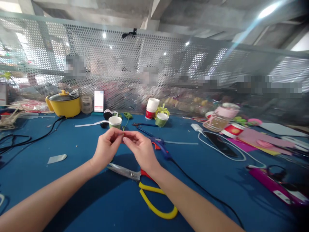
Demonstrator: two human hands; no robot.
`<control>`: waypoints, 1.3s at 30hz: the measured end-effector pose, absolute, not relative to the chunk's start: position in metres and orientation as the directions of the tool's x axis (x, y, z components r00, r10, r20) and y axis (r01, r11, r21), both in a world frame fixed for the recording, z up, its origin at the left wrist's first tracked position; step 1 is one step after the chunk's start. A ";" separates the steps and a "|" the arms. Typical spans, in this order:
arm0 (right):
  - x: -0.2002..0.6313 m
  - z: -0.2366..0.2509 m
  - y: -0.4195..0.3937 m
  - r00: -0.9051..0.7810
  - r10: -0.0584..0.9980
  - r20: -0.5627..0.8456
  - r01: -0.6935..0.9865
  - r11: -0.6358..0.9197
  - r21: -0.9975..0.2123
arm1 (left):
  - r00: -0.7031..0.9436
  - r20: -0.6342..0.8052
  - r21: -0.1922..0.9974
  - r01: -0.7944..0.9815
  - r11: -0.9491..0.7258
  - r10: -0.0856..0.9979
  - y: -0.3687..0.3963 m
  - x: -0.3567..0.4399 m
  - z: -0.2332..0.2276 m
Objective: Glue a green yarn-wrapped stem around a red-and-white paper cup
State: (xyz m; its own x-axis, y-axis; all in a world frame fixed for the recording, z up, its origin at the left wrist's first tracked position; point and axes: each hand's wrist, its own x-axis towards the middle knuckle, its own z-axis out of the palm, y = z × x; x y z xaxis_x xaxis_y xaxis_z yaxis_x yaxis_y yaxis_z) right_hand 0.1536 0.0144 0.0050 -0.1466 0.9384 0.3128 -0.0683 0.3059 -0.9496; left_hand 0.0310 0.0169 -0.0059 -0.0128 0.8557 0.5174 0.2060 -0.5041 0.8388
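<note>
My left hand (106, 149) and my right hand (140, 149) meet above the blue table (72, 193), fingertips pinched together on a small thin green stem (123, 129) that pokes up between them. Scissors (145, 187) with yellow and red handles lie flat on the table just below my wrists. A blue glue gun (159, 145) lies behind my right hand, its black cord trailing to the front right. A small paper cup (115, 122) stands just beyond my fingers.
A yellow electric pot (64, 104) sits at the back left with black cables (29, 140). Paper cups (152, 108), a phone with white cable (220, 145), pink sheets (258, 141) and a magenta tool (277, 185) lie at right. A perforated screen (154, 64) closes the back, with people behind.
</note>
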 end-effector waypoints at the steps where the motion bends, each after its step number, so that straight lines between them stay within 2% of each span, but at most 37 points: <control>1: 0.153 0.003 0.015 -0.132 0.943 0.306 -0.087 0.296 -0.951 | -0.012 0.542 0.817 0.244 -0.523 0.841 0.017 0.031 -0.007; 9: 0.145 -0.005 0.016 0.044 0.961 0.272 -0.266 0.274 -0.924 | 0.039 0.748 0.543 0.538 -0.645 0.662 0.017 0.032 -0.012; 12: 0.147 -0.005 0.019 0.072 0.963 0.259 -0.317 0.269 -0.910 | 0.146 0.802 0.372 0.638 -0.675 0.580 0.015 0.032 -0.010; 16: 0.150 -0.005 0.023 0.073 0.972 0.225 -0.359 0.236 -0.903 | 0.245 0.834 0.136 0.778 -0.613 0.495 0.014 0.030 -0.003; 18: 0.150 -0.004 0.024 0.060 0.975 0.212 -0.367 0.219 -0.904 | 0.266 0.852 0.075 0.791 -0.608 0.451 0.015 0.027 0.000; 21: 0.149 -0.003 0.022 0.041 0.975 0.217 -0.346 0.217 -0.913 | 0.342 0.849 0.032 0.729 -0.684 0.404 0.019 0.022 0.003; 23: 0.149 -0.002 0.021 0.027 0.975 0.221 -0.324 0.218 -0.921 | 0.388 0.818 0.076 0.657 -0.750 0.424 0.021 0.019 0.004; 27: 0.150 0.000 0.018 -0.035 0.976 0.213 -0.297 0.193 -0.935 | 0.365 0.718 0.359 0.536 -0.764 0.593 0.021 0.016 0.006; 33: 0.153 0.007 0.016 -0.077 0.977 0.196 -0.206 0.177 -0.962 | 0.195 0.532 0.781 0.263 -0.566 0.824 0.020 0.019 0.009; 36: 0.154 0.010 0.014 -0.079 0.971 0.226 -0.115 0.216 -0.969 | 0.152 0.404 0.898 0.120 -0.423 0.902 0.020 0.022 0.011; 39: 0.155 0.011 0.012 -0.094 0.965 0.244 -0.049 0.241 -0.969 | 0.089 0.296 0.954 0.031 -0.300 0.951 0.018 0.024 0.013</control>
